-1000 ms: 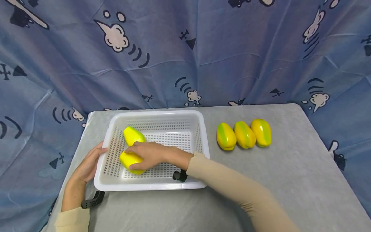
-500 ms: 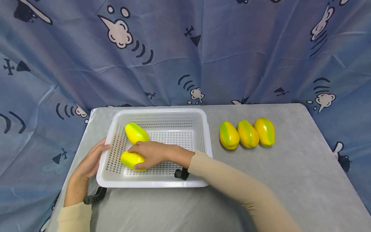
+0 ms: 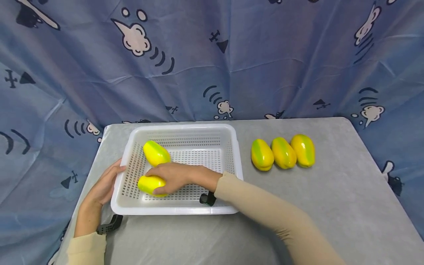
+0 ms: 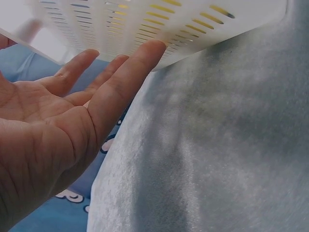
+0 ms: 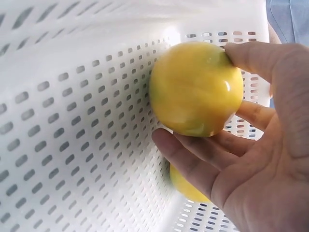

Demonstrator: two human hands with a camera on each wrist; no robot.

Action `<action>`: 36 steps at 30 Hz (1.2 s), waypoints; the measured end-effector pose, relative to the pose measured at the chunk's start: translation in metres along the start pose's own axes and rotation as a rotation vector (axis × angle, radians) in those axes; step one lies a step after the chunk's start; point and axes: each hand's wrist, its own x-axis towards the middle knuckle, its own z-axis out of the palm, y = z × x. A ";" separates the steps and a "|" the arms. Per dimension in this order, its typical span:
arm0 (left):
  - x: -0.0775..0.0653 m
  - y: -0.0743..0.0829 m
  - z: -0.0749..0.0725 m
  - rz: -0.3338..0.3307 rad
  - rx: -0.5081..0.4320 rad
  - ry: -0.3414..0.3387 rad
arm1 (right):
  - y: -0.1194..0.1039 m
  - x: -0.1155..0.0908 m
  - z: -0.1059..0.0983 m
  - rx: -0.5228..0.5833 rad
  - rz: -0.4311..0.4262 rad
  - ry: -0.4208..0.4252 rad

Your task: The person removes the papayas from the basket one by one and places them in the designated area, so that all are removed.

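In the head view a white plastic basket (image 3: pixel 175 210) with slotted walls stands on the left of the table. My right hand (image 3: pixel 173 177) reaches inside and grips a glossy yellow-green papaya (image 3: pixel 148 184), thumb on one side and fingers on the other. The right wrist view shows the same papaya (image 5: pixel 193 92) between thumb and fingers, against the basket's perforated surface. Just behind it lies a second papaya (image 3: pixel 156 153). My left hand (image 3: pixel 104 186) holds the basket's left side, thumb over the rim. Its fingers (image 4: pixel 120 79) lie along the outer wall in the left wrist view.
Three more papayas (image 3: pixel 283 152) sit in a row on the grey table (image 3: pixel 331 206), right of the basket. A blue patterned curtain (image 3: pixel 185 66) hangs behind the table and down its sides. My right forearm (image 3: pixel 265 209) crosses the basket's right front corner.
The view shifts a little. The gripped papaya turns slightly to lie more lengthwise to the left, staying in my right hand. My left hand keeps its place on the basket.
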 end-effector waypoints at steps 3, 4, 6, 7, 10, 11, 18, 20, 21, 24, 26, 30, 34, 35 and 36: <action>-0.001 -0.001 0.002 0.001 0.013 0.011 | 0.000 0.000 0.001 0.016 -0.008 -0.007; -0.002 -0.001 0.003 -0.004 0.019 0.018 | 0.000 0.000 0.001 0.020 -0.009 -0.009; -0.002 -0.001 0.004 -0.015 0.031 0.032 | 0.000 0.000 0.001 0.026 -0.013 -0.015; -0.003 -0.001 0.004 -0.021 0.035 0.039 | 0.000 -0.001 0.001 0.030 -0.013 -0.017; -0.003 -0.001 0.005 -0.031 0.051 0.053 | 0.001 -0.002 0.000 0.035 -0.015 -0.024; -0.002 -0.001 0.005 -0.032 0.053 0.054 | 0.001 -0.002 0.000 0.036 -0.014 -0.027; -0.001 -0.002 0.004 -0.023 0.042 0.031 | 0.000 -0.005 -0.001 0.021 -0.016 -0.032; -0.001 -0.002 0.004 -0.023 0.042 0.028 | -0.001 -0.007 -0.003 0.023 -0.019 -0.029; -0.001 -0.002 0.004 -0.024 0.044 0.029 | -0.002 -0.007 -0.003 0.023 -0.018 -0.026; -0.001 -0.002 0.004 -0.030 0.056 0.036 | -0.004 -0.010 -0.006 0.020 -0.011 -0.016; -0.001 -0.002 0.005 -0.033 0.063 0.043 | -0.006 -0.011 -0.008 0.016 -0.005 -0.008; -0.001 -0.002 0.005 -0.036 0.069 0.050 | -0.010 -0.015 -0.011 0.003 -0.001 0.007; -0.001 -0.003 0.005 -0.028 0.063 0.046 | -0.015 -0.022 -0.015 -0.015 0.006 0.025; -0.002 -0.004 0.005 -0.024 0.060 0.044 | -0.016 -0.025 -0.016 -0.018 0.009 0.030; -0.002 -0.004 0.005 -0.021 0.054 0.041 | -0.017 -0.028 -0.017 -0.017 0.014 0.036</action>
